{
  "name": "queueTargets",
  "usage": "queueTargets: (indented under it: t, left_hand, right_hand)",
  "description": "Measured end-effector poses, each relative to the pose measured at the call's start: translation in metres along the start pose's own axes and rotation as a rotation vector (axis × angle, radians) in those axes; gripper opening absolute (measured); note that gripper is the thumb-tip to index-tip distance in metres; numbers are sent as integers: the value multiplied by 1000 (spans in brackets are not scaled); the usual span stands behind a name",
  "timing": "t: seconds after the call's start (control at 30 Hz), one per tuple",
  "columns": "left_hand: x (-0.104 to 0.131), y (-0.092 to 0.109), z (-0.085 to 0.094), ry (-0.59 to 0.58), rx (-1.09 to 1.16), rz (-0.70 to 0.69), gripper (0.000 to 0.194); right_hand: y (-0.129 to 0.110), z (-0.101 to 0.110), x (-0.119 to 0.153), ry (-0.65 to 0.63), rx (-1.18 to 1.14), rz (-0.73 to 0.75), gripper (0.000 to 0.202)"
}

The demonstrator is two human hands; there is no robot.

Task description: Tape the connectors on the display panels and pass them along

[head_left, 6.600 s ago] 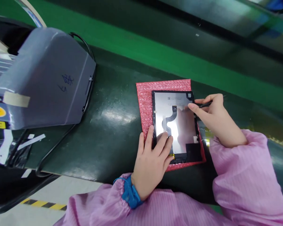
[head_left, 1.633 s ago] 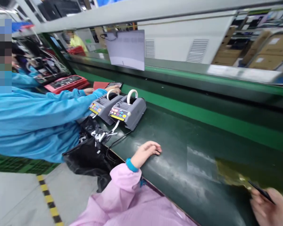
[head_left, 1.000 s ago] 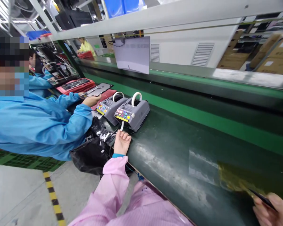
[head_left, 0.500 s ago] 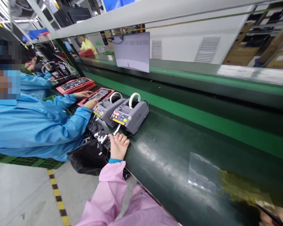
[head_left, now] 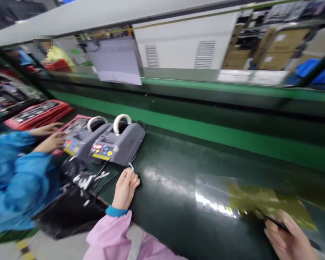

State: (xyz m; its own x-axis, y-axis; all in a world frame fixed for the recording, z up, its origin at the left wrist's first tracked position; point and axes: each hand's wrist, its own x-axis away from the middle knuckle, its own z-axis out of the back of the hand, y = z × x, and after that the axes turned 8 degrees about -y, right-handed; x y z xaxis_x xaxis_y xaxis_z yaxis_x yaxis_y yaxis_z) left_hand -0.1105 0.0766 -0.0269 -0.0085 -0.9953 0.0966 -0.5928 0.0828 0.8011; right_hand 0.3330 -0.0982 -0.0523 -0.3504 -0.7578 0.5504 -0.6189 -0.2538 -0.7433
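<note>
My left hand (head_left: 126, 186) is closed in a pinch on a short white tape strip (head_left: 131, 166), just in front of the nearer grey tape dispenser (head_left: 121, 142). That dispenser carries a white tape roll (head_left: 121, 123) and a panel of coloured buttons. My right hand (head_left: 285, 234), at the lower right, is wrapped round slim black tweezers (head_left: 277, 223). Their tip points left over yellow translucent film (head_left: 260, 198) on the dark green bench. Beside that film lies a clear plastic sheet (head_left: 212, 191), shining in the light.
A second tape dispenser (head_left: 83, 139) stands to the left. A co-worker's hands (head_left: 50, 141) are at a red tray (head_left: 77, 122) behind it. Stacked red trays (head_left: 40, 113) lie further left. A black bag (head_left: 70, 211) with tape scraps hangs at the bench edge.
My view has swung right. My left hand has gone from open fingers to a pinch on the tape strip, which is now off the dispenser. My right hand has come further into view with the tweezers.
</note>
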Motion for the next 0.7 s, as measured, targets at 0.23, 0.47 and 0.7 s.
queueTargets:
  t: [0.23, 0.47, 0.7]
  left_hand:
    - [-33, -49, -72, -321, -162, 269, 37]
    - [-67, -109, -156, -532, -206, 256, 56]
    - [-72, -121, -165, -588, -165, 347, 59]
  right_hand:
    - [-14, -59, 1, 0, -77, 329, 60]
    - [-28, -78, -24, -20, -89, 550, 56]
    - [-25, -108, -46, -80, -153, 497, 48]
